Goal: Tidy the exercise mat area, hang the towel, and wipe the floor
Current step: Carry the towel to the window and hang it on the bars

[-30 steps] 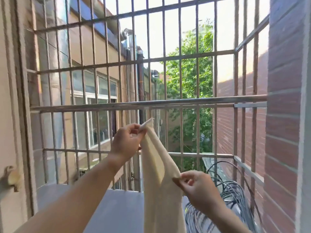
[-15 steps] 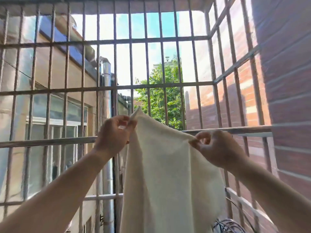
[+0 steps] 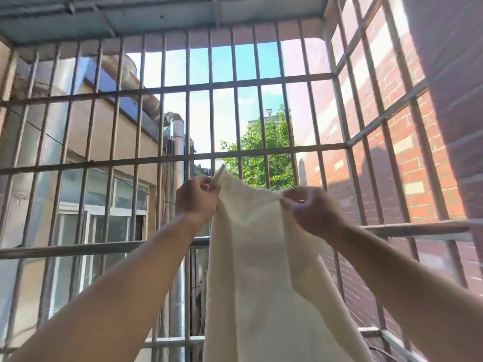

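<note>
Before the barred window cage (image 3: 261, 79), a cream towel (image 3: 256, 257) is held up by its top edge, one corner pinched in the left hand (image 3: 196, 199), the other gripped by the right hand (image 3: 308, 210), cloth hanging between both forearms.
</note>
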`<state>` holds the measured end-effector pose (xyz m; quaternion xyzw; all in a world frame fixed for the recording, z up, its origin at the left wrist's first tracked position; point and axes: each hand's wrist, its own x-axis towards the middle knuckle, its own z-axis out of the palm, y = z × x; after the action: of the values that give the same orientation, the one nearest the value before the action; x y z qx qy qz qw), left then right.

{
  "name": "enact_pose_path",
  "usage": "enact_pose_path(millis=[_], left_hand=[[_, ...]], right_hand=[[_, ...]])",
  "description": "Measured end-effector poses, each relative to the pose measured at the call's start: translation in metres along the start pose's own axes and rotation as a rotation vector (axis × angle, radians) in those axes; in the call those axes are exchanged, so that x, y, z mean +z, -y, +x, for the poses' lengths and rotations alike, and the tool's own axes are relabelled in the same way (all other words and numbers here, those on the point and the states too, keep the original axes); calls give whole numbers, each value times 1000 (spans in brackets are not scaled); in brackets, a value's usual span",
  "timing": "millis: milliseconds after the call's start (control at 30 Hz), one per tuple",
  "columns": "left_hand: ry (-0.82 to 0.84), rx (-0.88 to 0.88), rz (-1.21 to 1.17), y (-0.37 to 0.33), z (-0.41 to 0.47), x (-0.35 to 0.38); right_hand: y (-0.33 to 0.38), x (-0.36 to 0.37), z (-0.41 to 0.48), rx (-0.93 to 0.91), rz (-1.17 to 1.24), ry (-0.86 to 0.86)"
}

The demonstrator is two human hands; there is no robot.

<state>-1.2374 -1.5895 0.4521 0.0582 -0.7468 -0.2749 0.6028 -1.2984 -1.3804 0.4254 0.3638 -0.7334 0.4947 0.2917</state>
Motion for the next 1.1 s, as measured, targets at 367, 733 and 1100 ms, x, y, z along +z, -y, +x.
enact_pose_path(millis=[367, 733, 1100], left_hand=[[171, -43, 51, 34, -6, 38], [222, 344, 70, 58, -21, 42], [415, 559, 75, 62, -7, 32]], right_hand=[[-57, 35, -2, -387, -611, 221], [-77, 33, 13, -534, -341, 116], [-64, 22, 60, -376, -192, 62]])
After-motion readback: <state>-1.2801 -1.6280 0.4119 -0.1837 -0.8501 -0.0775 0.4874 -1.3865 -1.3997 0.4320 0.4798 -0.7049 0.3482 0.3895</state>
